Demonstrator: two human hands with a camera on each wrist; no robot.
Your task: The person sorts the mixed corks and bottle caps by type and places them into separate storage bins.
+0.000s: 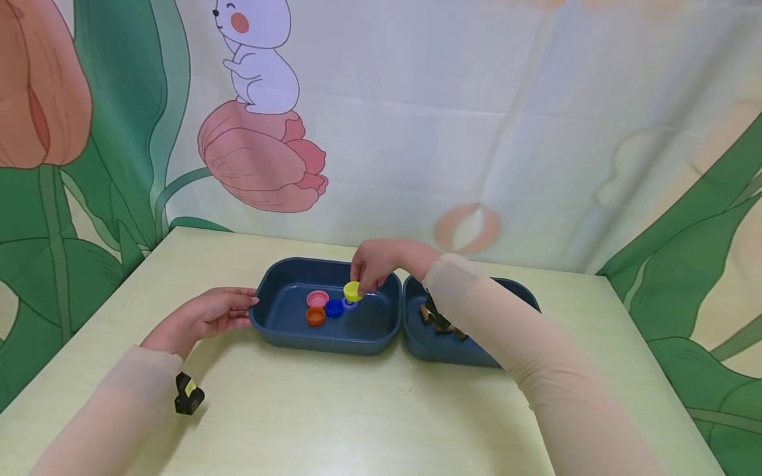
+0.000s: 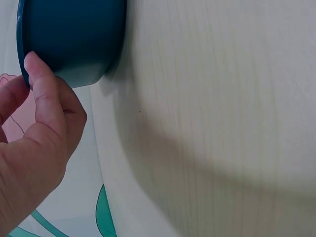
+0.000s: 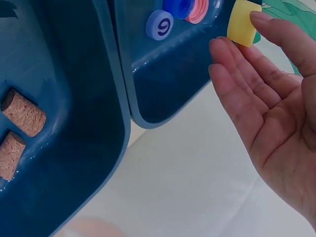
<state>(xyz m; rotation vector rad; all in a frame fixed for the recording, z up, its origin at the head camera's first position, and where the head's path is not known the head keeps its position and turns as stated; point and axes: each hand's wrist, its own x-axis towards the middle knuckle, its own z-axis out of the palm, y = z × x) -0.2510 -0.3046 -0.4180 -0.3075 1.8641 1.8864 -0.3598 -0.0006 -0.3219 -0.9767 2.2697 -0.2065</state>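
Note:
My right hand pinches a yellow bottle cap between thumb and fingertips, above the left blue plastic bin. In that bin lie a pink cap, an orange cap, a dark blue cap and a lighter blue cap marked with a digit. My left hand holds the rim at the bin's left end. In the left wrist view the left hand has its fingertips at the rim of the bin.
A second blue bin stands against the right end of the first. It holds several cork stoppers, partly hidden by my right forearm in the head view. Behind the pale wooden table hangs a printed cloth.

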